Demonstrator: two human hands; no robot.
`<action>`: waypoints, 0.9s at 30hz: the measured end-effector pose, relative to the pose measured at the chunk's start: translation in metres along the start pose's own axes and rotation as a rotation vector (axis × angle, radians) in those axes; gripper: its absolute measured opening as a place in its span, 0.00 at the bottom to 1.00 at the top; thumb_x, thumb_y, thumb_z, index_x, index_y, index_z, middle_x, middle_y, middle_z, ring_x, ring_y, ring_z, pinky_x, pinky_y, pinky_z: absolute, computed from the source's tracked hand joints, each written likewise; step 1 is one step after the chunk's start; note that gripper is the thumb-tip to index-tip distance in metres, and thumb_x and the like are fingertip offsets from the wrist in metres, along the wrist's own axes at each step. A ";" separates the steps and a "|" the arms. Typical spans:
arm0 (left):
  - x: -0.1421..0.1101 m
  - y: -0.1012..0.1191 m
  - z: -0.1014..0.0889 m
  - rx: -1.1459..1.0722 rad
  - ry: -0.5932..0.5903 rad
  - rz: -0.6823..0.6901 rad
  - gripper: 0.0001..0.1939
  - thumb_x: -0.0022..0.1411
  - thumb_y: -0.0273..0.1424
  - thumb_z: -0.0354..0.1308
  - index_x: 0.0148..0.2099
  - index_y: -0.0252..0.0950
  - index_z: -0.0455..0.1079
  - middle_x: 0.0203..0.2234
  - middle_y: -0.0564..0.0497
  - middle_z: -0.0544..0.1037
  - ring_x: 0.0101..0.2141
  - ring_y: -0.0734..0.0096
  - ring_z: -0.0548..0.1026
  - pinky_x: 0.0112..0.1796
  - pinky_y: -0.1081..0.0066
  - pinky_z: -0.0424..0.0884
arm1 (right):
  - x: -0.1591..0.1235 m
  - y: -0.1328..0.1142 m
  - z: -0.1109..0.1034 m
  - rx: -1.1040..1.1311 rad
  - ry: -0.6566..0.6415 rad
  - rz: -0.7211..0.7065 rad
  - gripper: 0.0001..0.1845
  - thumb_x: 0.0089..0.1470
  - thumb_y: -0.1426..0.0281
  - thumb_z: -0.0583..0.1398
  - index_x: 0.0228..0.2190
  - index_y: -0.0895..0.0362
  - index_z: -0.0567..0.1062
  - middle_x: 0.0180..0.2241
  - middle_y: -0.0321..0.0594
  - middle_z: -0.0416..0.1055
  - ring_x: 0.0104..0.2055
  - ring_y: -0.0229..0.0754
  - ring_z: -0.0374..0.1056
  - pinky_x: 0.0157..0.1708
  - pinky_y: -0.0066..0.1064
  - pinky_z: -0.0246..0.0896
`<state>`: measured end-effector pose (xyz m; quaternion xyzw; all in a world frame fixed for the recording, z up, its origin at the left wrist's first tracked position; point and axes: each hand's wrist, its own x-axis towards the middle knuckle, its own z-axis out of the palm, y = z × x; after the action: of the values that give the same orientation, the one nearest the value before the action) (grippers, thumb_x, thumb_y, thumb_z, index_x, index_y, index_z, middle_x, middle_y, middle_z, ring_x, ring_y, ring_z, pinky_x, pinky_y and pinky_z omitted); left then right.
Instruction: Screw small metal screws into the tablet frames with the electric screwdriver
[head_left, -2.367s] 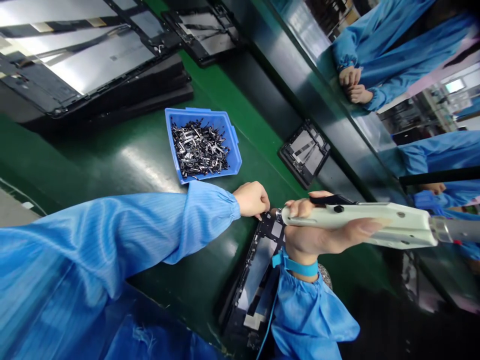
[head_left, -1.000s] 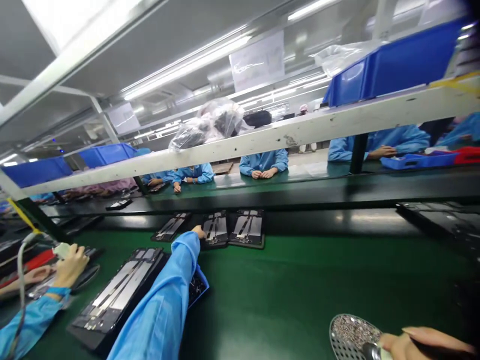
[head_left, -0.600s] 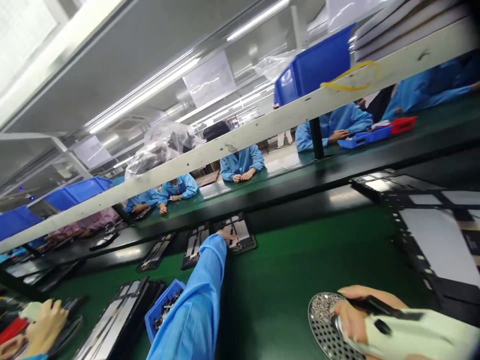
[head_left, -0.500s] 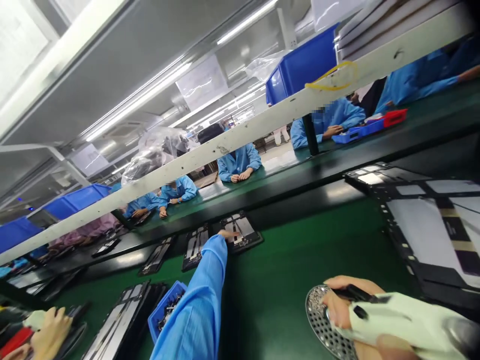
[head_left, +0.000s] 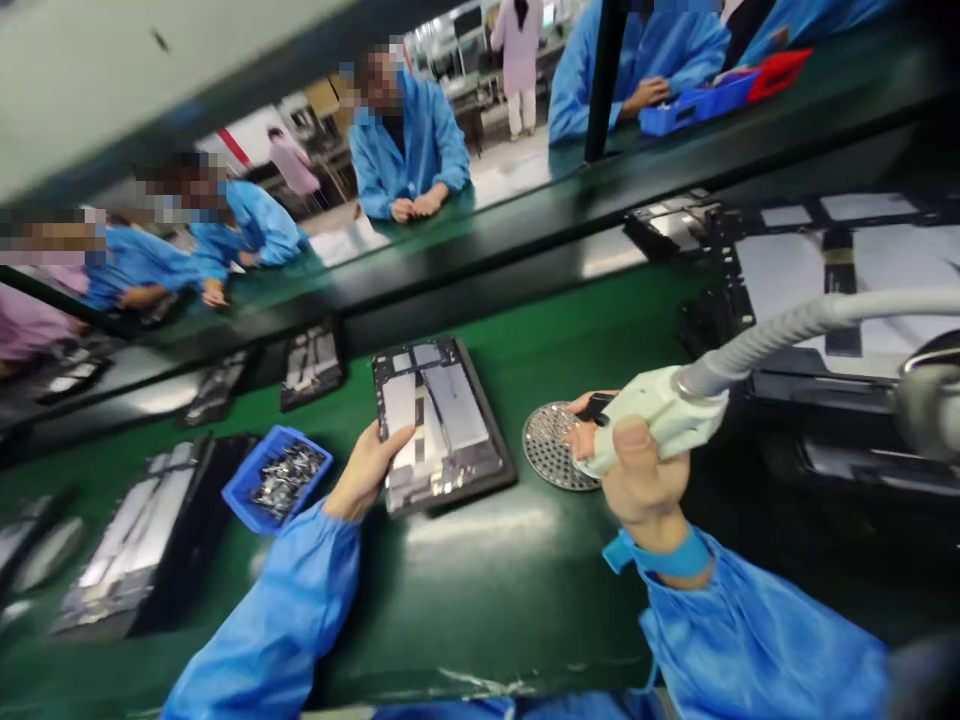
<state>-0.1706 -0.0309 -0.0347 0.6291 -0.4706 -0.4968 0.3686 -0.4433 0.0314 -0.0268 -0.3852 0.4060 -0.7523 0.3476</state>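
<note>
My left hand (head_left: 367, 468) grips the lower left edge of a tablet (head_left: 450, 410) with its back off, thumb over the exposed batteries and boards. The tablet is tilted above the green bench. To its right, my right hand (head_left: 646, 470) is wrapped round a pale green electric screwdriver (head_left: 694, 405) with a ribbed grey cable (head_left: 757, 335). Its fingers also hold a round metal plate full of small holes (head_left: 551, 445); the screwdriver's tip is hidden by the fingers. A blue wristband (head_left: 679, 560) circles the right wrist.
A blue bin of small metal parts (head_left: 281, 480) stands left of my left hand, beside stacked open tablets (head_left: 135, 540). More tablets (head_left: 311, 365) lie along the belt (head_left: 585, 330). Large opened panels (head_left: 795, 260) are piled at the right. Several co-workers in blue sit across the line.
My left hand has brought a tablet from the belt's far side nearer to me. The view has tipped downward. My right hand still holds the screwdriver and the plate.
</note>
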 end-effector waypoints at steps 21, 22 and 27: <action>-0.101 -0.069 0.010 0.919 -0.241 1.180 0.13 0.67 0.29 0.54 0.53 0.30 0.67 0.28 0.49 0.70 0.27 0.71 0.68 0.27 0.72 0.65 | -0.004 0.011 0.006 -0.110 -0.093 0.127 0.30 0.43 0.38 0.60 0.29 0.52 0.72 0.14 0.31 0.57 0.16 0.40 0.56 0.23 0.38 0.61; -0.100 -0.068 0.009 0.919 -0.240 1.180 0.13 0.68 0.29 0.54 0.52 0.31 0.67 0.27 0.49 0.70 0.27 0.71 0.67 0.26 0.72 0.64 | -0.004 0.011 0.006 -0.121 -0.091 0.131 0.30 0.42 0.38 0.60 0.28 0.52 0.73 0.14 0.31 0.57 0.16 0.41 0.56 0.23 0.38 0.61; -0.099 -0.066 0.009 0.901 -0.249 1.167 0.12 0.68 0.30 0.53 0.52 0.31 0.67 0.26 0.50 0.68 0.25 0.72 0.66 0.25 0.73 0.63 | -0.004 0.011 0.007 -0.191 -0.102 0.123 0.31 0.43 0.35 0.56 0.28 0.51 0.72 0.13 0.30 0.56 0.16 0.41 0.55 0.23 0.39 0.61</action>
<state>-0.1708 0.0828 -0.0707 0.3063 -0.9243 -0.0469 0.2228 -0.4331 0.0276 -0.0348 -0.4288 0.4805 -0.6669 0.3748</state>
